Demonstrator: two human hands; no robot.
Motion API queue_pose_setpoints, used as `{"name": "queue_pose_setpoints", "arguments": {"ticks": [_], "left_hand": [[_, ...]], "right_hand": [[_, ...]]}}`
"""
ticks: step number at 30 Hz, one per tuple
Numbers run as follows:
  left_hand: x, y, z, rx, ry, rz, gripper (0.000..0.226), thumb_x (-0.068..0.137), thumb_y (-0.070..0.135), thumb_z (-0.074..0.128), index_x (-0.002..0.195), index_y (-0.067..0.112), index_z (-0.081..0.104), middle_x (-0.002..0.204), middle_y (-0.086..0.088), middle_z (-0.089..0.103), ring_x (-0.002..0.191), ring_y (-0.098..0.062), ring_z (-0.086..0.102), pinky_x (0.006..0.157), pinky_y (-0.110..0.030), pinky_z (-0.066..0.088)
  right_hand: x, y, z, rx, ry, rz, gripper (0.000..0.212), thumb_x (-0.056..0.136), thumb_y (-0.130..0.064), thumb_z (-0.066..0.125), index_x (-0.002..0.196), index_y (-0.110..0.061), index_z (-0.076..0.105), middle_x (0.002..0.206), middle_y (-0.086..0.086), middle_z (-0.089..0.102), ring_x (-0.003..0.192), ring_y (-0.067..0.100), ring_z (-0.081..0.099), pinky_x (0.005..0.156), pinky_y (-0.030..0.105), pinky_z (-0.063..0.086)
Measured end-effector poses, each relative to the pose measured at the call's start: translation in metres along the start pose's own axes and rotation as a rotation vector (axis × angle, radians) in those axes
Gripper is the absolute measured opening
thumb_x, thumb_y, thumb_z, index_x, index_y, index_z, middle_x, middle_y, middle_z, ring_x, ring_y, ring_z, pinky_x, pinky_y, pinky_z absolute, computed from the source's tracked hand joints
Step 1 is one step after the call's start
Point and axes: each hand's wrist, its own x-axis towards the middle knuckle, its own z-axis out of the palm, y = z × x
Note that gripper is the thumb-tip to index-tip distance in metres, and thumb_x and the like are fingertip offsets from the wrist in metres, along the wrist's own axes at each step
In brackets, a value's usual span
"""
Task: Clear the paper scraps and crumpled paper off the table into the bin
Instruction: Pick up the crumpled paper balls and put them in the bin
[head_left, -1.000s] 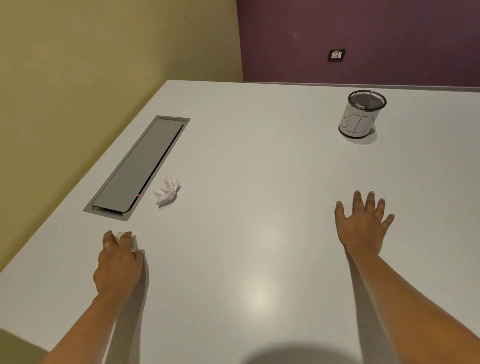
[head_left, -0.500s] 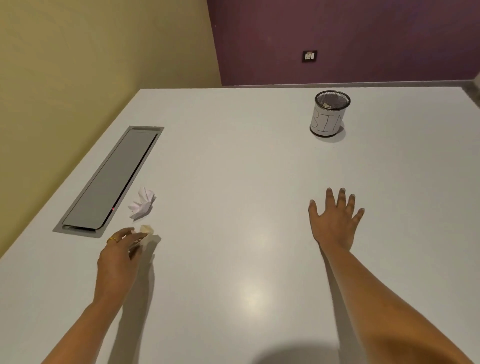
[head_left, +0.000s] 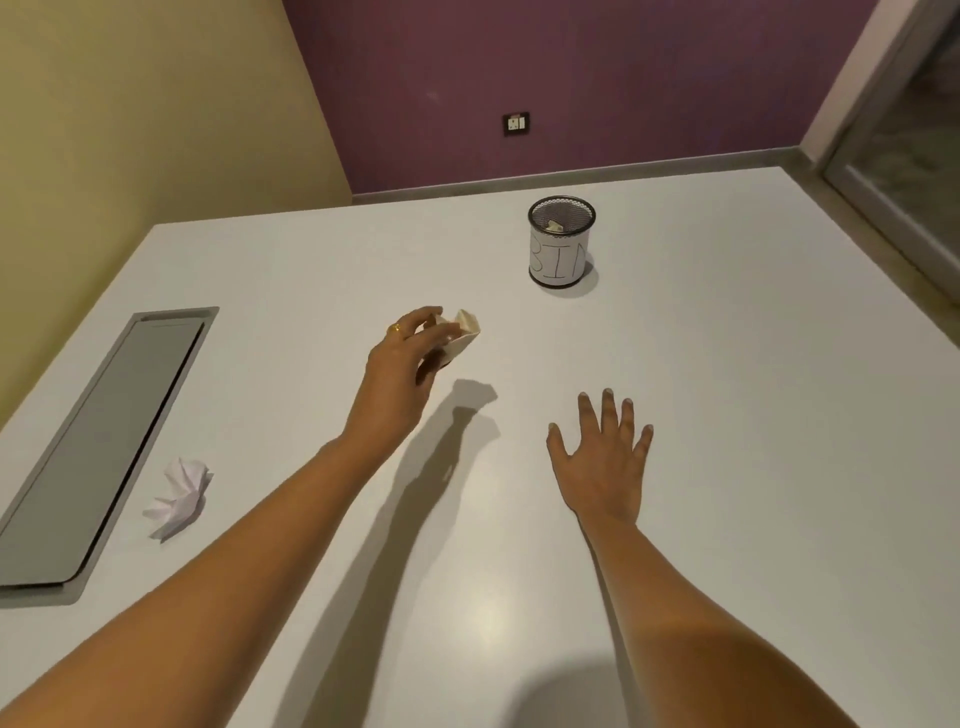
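Since half a second ago the left hand (head_left: 402, 364) has lifted off the worktop (head_left: 727, 415) beside the grey cable hatch (head_left: 93, 441) and swung forward and to the right, taking the small cream paper scrap (head_left: 464, 332) with it. The view has also shifted, bringing the bin (head_left: 561, 241) nearer the middle.

The left hand now hangs in the air between hatch and bin. Its thumb and fingertips pinch the scrap at its near edge, so most of the scrap juts out ahead of the fingers. I judge that this hold lets it drop over the rim as soon as the fingers part. Its shadow on the worktop below shows the scrap is clear of the surface.

The right hand (head_left: 602, 462) is spread palm down and holds nothing. As far as can be told it lies flat on the worktop, probably bracing the body for the reach.

The bin stands upright, well ahead of the left hand, with a pale piece (head_left: 555, 226) already inside. The white crumpled paper (head_left: 179, 499) lies untouched just beside the hatch. The step in hand is therefore the carry to the bin, and another trip is due after it.
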Motion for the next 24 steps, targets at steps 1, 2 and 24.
{"name": "queue_pose_setpoints", "arguments": {"ticks": [1,2,24], "left_hand": [[0.018,0.006,0.005,-0.008,-0.012,0.033,0.037,0.086,-0.006,0.053,0.118,0.009,0.061,0.134,-0.011,0.053,0.119,-0.026,0.051,0.091,-0.023,0.042],[0.036,0.012,0.01,-0.013,-0.033,0.065,0.036,0.085,-0.004,0.056,0.119,0.008,0.061,0.133,-0.011,0.055,0.119,-0.026,0.052,0.094,-0.025,0.043],[0.245,0.042,0.125,0.319,-0.288,0.216,0.032,0.088,-0.009,0.047,0.118,-0.002,0.057,0.132,-0.021,0.05,0.121,-0.035,0.046,0.094,-0.039,0.042]], "right_hand": [[0.0,0.0,-0.001,0.005,-0.001,0.003,0.062,0.092,-0.055,0.026,0.146,-0.025,0.021,0.157,0.004,0.016,0.146,0.025,0.007,0.118,0.049,0.004],[0.0,-0.001,-0.002,0.01,-0.002,0.007,0.062,0.092,-0.055,0.026,0.146,-0.025,0.021,0.158,0.004,0.016,0.147,0.024,0.007,0.118,0.049,0.003],[0.002,-0.005,0.0,-0.011,0.082,0.037,0.06,0.089,-0.053,0.04,0.142,-0.026,0.035,0.152,0.004,0.031,0.144,0.025,0.022,0.115,0.045,0.008]]}}
